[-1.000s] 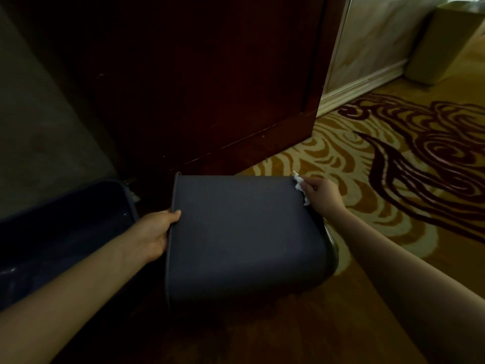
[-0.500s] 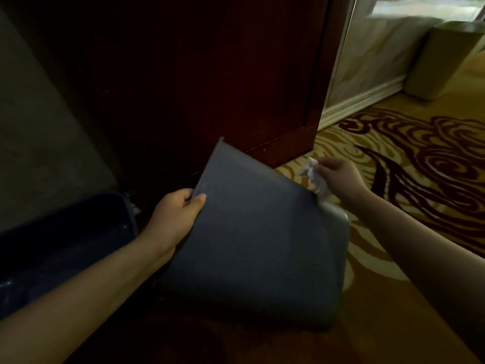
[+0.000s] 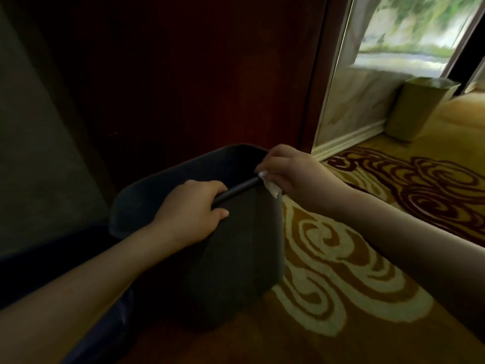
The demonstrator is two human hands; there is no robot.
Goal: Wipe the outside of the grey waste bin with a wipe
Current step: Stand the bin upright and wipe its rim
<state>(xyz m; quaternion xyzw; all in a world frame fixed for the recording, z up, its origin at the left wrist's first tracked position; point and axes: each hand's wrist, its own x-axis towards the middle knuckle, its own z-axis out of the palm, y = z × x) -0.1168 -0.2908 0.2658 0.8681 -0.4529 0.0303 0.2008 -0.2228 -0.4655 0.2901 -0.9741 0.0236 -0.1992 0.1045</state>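
The grey waste bin (image 3: 236,253) stands upright on the carpet in the middle of the head view, its open mouth facing up. My left hand (image 3: 193,210) grips the near rim, fingers curled inside and thumb on the outer wall. At the rim's right corner my right hand (image 3: 291,172) holds a small crumpled white wipe (image 3: 271,187) against the bin's top edge. The bin's inside is too dark to see.
A dark wooden cabinet (image 3: 196,74) rises right behind the bin. A dark blue container (image 3: 52,261) lies to the left under my forearm. Patterned carpet (image 3: 367,258) spreads to the right, where a tan bin (image 3: 417,111) stands by a marble wall.
The bin went from lying on its side to upright, turned by both hands. My left hand shifted to the near rim; my right hand with the wipe rose to the rim's corner.
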